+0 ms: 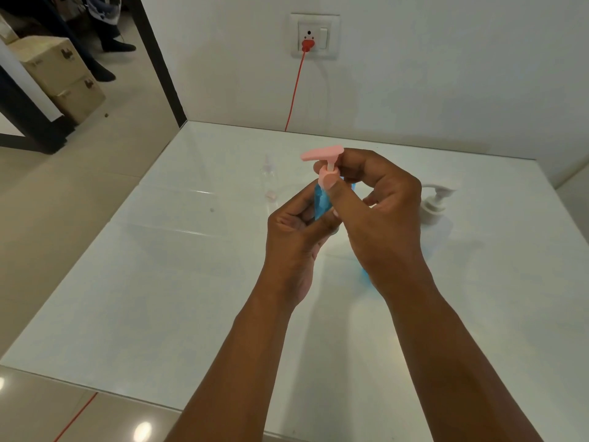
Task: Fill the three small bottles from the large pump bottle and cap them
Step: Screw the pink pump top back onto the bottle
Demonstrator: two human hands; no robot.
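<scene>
My left hand grips a small bottle filled with blue liquid, held above the white table. My right hand pinches the collar of its pink pump cap, which sits on the bottle's neck. A clear, seemingly empty small bottle stands farther back on the table, with a small pink cap lying in front of it. The large pump bottle with a white pump head stands to the right. Something blue shows beneath my right wrist, mostly hidden.
A red cord runs from a wall socket down behind the table's far edge. Cardboard boxes sit on the floor at the far left, beyond a black door frame. The table's left and front edges drop to a tiled floor.
</scene>
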